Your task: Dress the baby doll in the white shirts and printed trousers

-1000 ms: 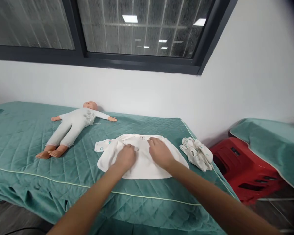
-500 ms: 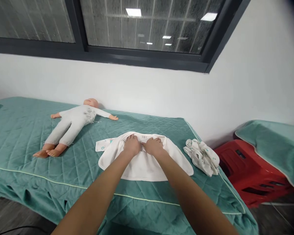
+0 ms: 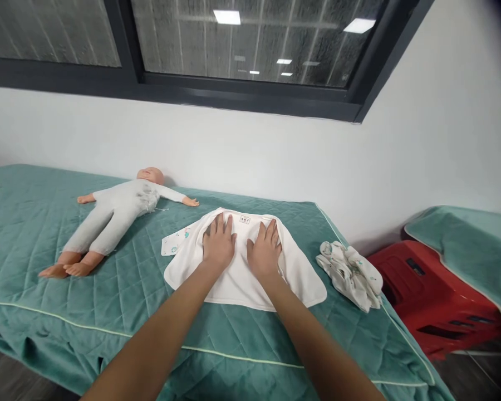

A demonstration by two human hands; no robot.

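Note:
A white baby garment [image 3: 242,278] is spread on the green quilted cover [image 3: 234,328], its label near the top edge. One patterned sleeve [image 3: 175,241] sticks out at its left. My left hand [image 3: 220,242] lies on the cloth left of the label, fingers spread and pointing up. To the right, my right hand [image 3: 264,250] rests on the same cloth, its fingers also apart. Neither hand grips anything.
A doll [image 3: 119,209] in a pale body suit lies on its back at the left. A crumpled patterned garment [image 3: 351,273] sits near the right edge of the cover. Beyond it stands a red plastic stool [image 3: 438,295]. A dark-framed window [image 3: 242,94] is above.
Both hands have opened from a bunched hold and now lie flatter, with fingers spread. The garment's top edge has moved up and looks smoother. The view has shifted slightly.

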